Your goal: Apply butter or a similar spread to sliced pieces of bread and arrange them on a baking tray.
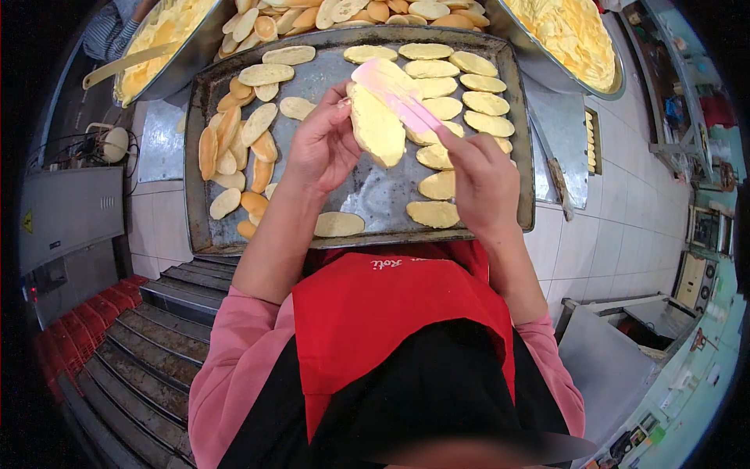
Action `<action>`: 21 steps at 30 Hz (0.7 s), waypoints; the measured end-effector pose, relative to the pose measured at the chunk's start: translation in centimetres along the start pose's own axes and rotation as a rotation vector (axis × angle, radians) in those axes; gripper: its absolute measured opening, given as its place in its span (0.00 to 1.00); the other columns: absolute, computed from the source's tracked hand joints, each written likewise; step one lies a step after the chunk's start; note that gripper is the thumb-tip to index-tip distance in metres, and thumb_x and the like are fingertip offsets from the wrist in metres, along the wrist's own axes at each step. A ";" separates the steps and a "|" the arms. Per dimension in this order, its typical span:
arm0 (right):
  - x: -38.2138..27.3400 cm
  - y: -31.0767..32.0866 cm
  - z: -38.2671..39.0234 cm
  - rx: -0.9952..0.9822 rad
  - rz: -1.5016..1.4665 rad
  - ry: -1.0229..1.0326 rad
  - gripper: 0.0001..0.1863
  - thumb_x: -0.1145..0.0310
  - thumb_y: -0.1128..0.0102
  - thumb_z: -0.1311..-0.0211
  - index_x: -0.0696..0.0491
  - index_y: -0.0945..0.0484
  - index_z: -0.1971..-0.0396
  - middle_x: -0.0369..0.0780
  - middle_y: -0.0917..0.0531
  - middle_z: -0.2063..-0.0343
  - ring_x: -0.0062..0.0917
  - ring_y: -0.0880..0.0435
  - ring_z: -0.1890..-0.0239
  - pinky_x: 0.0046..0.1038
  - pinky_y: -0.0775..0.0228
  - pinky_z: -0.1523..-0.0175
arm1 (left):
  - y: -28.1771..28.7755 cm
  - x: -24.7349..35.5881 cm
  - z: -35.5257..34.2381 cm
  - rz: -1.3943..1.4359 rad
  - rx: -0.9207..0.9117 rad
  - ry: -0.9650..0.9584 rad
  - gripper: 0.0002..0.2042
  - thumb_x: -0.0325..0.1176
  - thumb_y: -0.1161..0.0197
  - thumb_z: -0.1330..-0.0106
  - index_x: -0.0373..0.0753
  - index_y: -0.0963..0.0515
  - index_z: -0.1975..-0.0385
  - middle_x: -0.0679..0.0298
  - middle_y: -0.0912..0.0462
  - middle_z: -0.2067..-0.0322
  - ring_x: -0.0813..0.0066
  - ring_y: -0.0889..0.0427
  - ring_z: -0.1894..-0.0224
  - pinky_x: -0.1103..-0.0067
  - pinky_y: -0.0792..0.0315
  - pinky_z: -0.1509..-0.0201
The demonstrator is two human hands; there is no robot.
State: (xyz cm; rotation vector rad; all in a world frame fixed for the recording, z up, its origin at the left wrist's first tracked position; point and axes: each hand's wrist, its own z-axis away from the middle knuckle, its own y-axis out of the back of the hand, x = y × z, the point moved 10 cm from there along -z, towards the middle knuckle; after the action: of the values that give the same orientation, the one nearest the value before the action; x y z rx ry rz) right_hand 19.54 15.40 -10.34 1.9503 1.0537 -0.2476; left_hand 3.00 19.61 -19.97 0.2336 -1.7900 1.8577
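My left hand [324, 144] holds up an oval slice of bread [376, 129] above the tray, its face coated with pale yellow cream. In my right hand [486, 184] is a pink spatula [394, 94], its cream-smeared blade lying against the slice's upper part. Beneath both hands lies a large dark metal baking tray [351, 238]. Rows of cream-covered slices [432, 70] fill its right side. On its left side, plain slices [260, 123] lie in a loose heap, some with the brown crust up. One plain slice [339, 224] lies by the near edge.
Metal bowls of yellow cream [562, 39] stand at both far corners; a spatula [129, 66] rests in the left one. More bread slices [351, 12] are piled beyond the tray. A long knife [556, 176] lies right of it. Stacked metal trays [148, 352] stand at the lower left.
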 end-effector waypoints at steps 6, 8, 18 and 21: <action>0.0 0.1 -0.1 0.021 0.145 -0.102 0.17 0.80 0.45 0.56 0.49 0.22 0.63 0.39 0.31 0.83 0.31 0.28 0.81 0.30 0.36 0.77 | -0.4 1.0 0.3 -0.222 0.001 -0.141 0.20 0.25 0.50 0.40 0.42 0.44 0.48 0.61 0.30 0.53 0.71 0.25 0.55 0.75 0.25 0.57; -1.6 -0.2 0.1 0.034 0.112 -0.025 0.19 0.79 0.45 0.56 0.49 0.23 0.60 0.39 0.32 0.82 0.31 0.29 0.81 0.32 0.37 0.78 | -0.6 1.7 0.3 -0.484 0.043 -0.259 0.21 0.23 0.49 0.41 0.42 0.44 0.47 0.63 0.31 0.52 0.74 0.25 0.56 0.77 0.25 0.58; 1.1 1.2 0.8 -0.120 0.203 -0.061 0.23 0.82 0.45 0.58 0.48 0.23 0.58 0.39 0.29 0.81 0.31 0.29 0.80 0.31 0.37 0.76 | 0.4 3.4 0.9 -0.425 -0.004 -0.260 0.22 0.25 0.51 0.40 0.41 0.43 0.45 0.64 0.30 0.53 0.74 0.26 0.55 0.76 0.27 0.55; -0.7 1.4 0.5 -0.127 0.238 0.045 0.24 0.83 0.44 0.61 0.48 0.23 0.59 0.38 0.28 0.80 0.30 0.30 0.80 0.29 0.39 0.75 | 0.5 3.7 0.8 -0.438 -0.001 -0.230 0.21 0.26 0.51 0.40 0.40 0.42 0.45 0.64 0.29 0.54 0.74 0.26 0.54 0.75 0.28 0.53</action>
State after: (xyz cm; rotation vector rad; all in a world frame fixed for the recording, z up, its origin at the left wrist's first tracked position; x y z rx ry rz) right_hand 20.27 14.27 -9.42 1.9515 0.8346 -0.0055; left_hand -0.51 19.85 -18.53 0.7995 -1.7124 1.5637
